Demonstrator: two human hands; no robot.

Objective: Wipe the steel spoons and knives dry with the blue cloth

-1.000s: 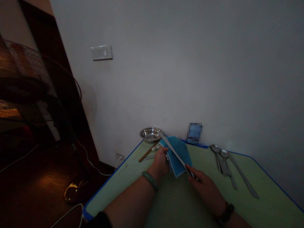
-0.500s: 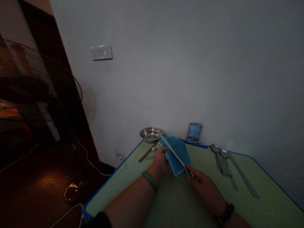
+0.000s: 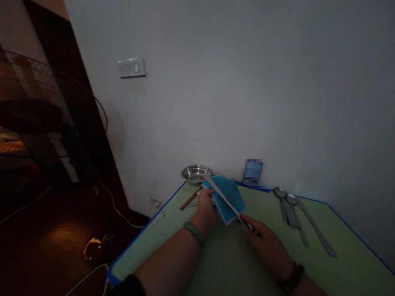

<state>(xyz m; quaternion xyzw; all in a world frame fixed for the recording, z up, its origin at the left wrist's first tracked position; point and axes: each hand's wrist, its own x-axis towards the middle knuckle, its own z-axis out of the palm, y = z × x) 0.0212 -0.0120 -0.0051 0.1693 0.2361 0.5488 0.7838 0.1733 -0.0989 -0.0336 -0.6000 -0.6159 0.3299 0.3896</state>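
Observation:
My left hand point(image 3: 205, 210) grips a folded blue cloth point(image 3: 226, 199) from the left. A long flat steel utensil point(image 3: 226, 200) lies across the cloth, its far end reaching past the cloth's top edge. My right hand point(image 3: 262, 240) holds the near end of the utensil, with the fingers closed around it just below the cloth. Part of the utensil's near end is hidden by those fingers. Both hands are above the green table point(image 3: 348, 255).
A steel bowl point(image 3: 196, 174) stands at the table's far edge, and a pixelated blue object point(image 3: 253, 172) stands beside the wall. Several steel spoons point(image 3: 286, 207) lie at right. A wooden stick point(image 3: 189, 199) lies at left. A standing fan point(image 3: 52, 107) and cables are on the dark floor.
The blue cloth and my left hand have shifted slightly left and up along the steel utensil. My right hand has barely moved.

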